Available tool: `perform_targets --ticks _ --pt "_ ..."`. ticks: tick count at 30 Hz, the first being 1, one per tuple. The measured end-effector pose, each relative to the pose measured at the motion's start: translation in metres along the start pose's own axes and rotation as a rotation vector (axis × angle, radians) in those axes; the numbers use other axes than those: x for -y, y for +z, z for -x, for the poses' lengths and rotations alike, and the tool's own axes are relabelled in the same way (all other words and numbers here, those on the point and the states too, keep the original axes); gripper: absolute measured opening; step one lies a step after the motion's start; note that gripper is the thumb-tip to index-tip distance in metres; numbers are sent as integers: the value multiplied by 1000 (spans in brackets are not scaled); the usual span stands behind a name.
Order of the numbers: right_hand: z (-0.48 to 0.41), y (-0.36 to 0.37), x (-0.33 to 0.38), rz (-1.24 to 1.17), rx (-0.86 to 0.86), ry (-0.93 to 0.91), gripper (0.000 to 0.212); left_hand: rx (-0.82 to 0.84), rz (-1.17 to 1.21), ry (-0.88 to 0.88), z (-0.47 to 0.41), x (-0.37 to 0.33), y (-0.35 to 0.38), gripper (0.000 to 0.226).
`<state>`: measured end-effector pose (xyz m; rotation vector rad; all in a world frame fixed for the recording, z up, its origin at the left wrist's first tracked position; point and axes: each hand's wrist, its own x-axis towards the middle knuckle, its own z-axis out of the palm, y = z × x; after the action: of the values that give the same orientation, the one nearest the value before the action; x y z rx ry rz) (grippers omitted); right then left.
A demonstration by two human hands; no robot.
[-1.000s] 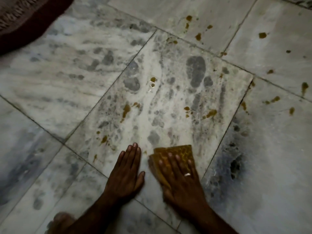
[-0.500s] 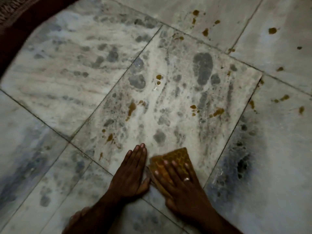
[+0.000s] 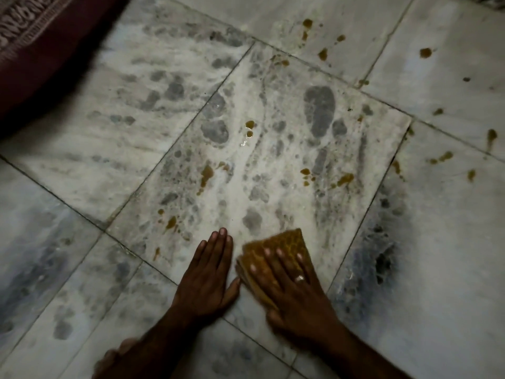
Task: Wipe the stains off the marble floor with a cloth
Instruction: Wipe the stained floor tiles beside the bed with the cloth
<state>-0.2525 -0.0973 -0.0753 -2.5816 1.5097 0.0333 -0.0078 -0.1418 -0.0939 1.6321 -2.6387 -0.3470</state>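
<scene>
The right hand [image 3: 295, 296] lies flat on a folded yellow-brown cloth [image 3: 284, 242]. Its fingers [image 3: 281, 262] are straight and slightly spread, pressing the cloth down on the marble floor [image 3: 451, 255] rather than curling round it. The far edge of the cloth shows just past the fingertips, and its near part is hidden under the palm. A ring [image 3: 299, 278] sits on one finger of this hand.

The left hand [image 3: 209, 277] rests palm down on the bare floor just beside the cloth. Its fingers are straight and close together, and the thumb points toward the cloth, almost touching its edge. It holds nothing.

Brown stains [image 3: 206, 175] dot the tile beyond both sets of fingertips. A small cluster [image 3: 170, 222] lies just past the left hand's fingers and to their left. Two round drops [image 3: 249, 129] lie well beyond, and a smear [image 3: 344, 178] lies ahead of the right hand's fingers. More spots [image 3: 425, 52] lie far off to the right on the next tiles. A dark red rug [image 3: 35, 64] lies far ahead and to the left of the left hand's fingers
</scene>
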Motion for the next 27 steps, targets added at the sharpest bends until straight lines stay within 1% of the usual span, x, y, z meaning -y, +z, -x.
perform_targets --ticks 1,2,5,7,9,12,14,15,17,19,21,23,25,26,27 --pt "16 0 -9 25 4 -17 82 4 7 -4 0 0 -1 81" --pt "27 0 -24 43 2 11 79 8 17 -7 1 -1 -2 83" --pt "23 -8 -66 33 -2 278 73 12 13 12 0 -4 -4 84" --pt "-5 -13 -78 11 -7 386 75 13 12 16 1 -2 -5 84" --pt "-27 -11 -73 -13 33 398 79 0 19 32 0 -3 -4 84" --pt "-27 -1 -29 -24 -5 273 82 -17 8 34 0 -2 0 84" --pt "1 2 20 -53 2 184 82 -29 0 65 1 1 2 85" --pt "17 1 38 -64 6 169 82 -30 -5 102 2 2 3 87" --pt "46 1 39 -66 24 156 78 -29 -27 189 0 4 5 85" --pt "70 -1 19 -5 101 222 68 -31 -50 226 0 2 4 82" --pt "72 -7 -11 21 154 314 65 -34 -58 204 1 2 3 81" --pt "50 -20 -23 -74 208 461 75 -52 -58 182 9 2 4 80" --pt "18 -22 -8 -151 227 600 82 -70 -46 171 22 6 4 79" --pt "4 -19 4 -170 217 623 84 -84 -44 175 28 9 5 78" --pt "-7 -16 21 -151 200 598 85 -98 -46 181 34 11 6 77"
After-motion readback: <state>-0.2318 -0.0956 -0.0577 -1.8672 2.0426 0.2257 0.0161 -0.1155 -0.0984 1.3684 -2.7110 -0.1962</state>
